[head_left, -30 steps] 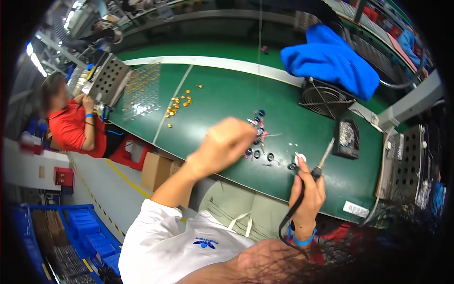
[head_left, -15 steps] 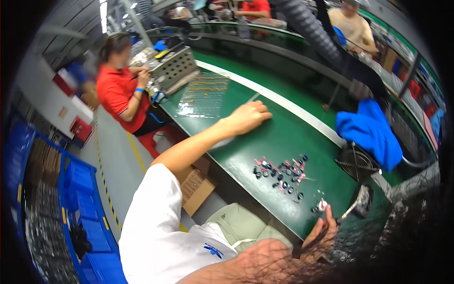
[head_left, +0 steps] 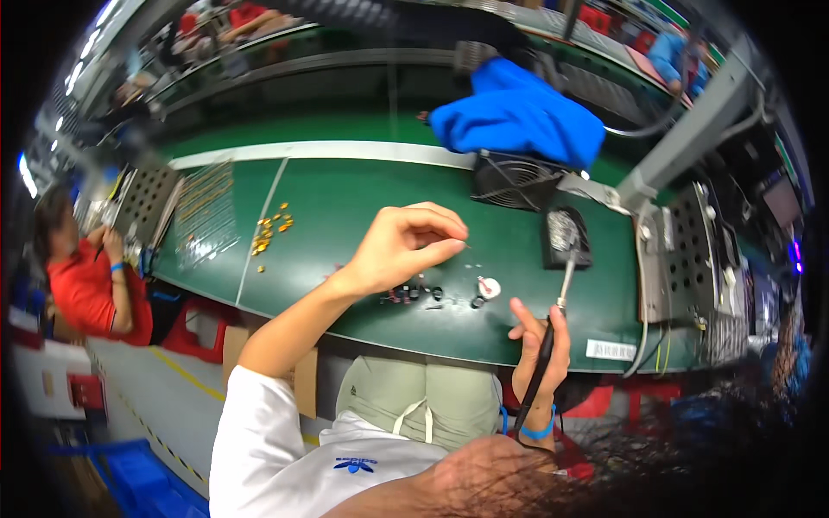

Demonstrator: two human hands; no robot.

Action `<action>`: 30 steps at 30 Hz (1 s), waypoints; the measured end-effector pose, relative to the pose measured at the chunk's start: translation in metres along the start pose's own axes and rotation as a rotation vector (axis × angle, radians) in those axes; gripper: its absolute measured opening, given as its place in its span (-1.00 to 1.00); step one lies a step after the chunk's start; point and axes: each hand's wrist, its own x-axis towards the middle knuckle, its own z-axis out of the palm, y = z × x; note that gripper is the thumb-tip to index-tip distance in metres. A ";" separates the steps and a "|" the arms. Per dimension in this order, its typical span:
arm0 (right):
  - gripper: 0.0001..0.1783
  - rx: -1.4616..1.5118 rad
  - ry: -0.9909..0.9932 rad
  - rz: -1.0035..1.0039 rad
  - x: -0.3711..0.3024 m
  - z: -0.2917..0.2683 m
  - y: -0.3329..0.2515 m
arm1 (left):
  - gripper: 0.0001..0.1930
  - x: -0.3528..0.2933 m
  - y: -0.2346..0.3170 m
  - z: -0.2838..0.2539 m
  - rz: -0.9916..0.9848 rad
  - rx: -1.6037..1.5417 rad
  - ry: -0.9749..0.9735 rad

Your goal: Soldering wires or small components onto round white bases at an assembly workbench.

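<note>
My left hand (head_left: pixel 413 248) is raised over the green table, thumb and fingertips brought together in a pinch. Whatever lies between them is too small to make out. Under and beside it are several small black round parts (head_left: pixel 414 292) with reddish wires, partly covered by the hand. In my right hand (head_left: pixel 546 350) is a soldering iron (head_left: pixel 541 367), gripped by its black handle. Its metal shaft points away from me, toward a black stand (head_left: pixel 567 250) filled with silvery metal wool. A small round white piece (head_left: pixel 489 287) rests just left of the right fingers, with a black part beside it.
Loose yellow pieces (head_left: pixel 272 229) lie left on the table (head_left: pixel 337 186), near a clear tray (head_left: pixel 205 216). A black fan (head_left: pixel 515 180) under blue cloth (head_left: pixel 518 116) stands behind. Perforated metal boxes flank both sides. A person in red (head_left: pixel 91 285) sits at far left.
My view has turned to the right. The left hand has come back from beside the clear tray to over the black parts, now pinching. The right hand still holds the soldering iron.
</note>
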 end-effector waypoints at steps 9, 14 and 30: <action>-0.33 0.083 0.138 0.044 -0.020 -0.027 0.000 | -0.86 -0.002 -0.026 0.039 -0.037 0.073 0.002; -0.45 -0.022 0.058 0.029 -0.017 -0.031 0.002 | -0.85 -0.004 -0.034 0.044 0.061 0.312 0.010; -0.65 -0.138 -0.065 0.068 -0.006 -0.027 -0.005 | -0.79 -0.012 -0.041 0.055 0.222 0.532 -0.070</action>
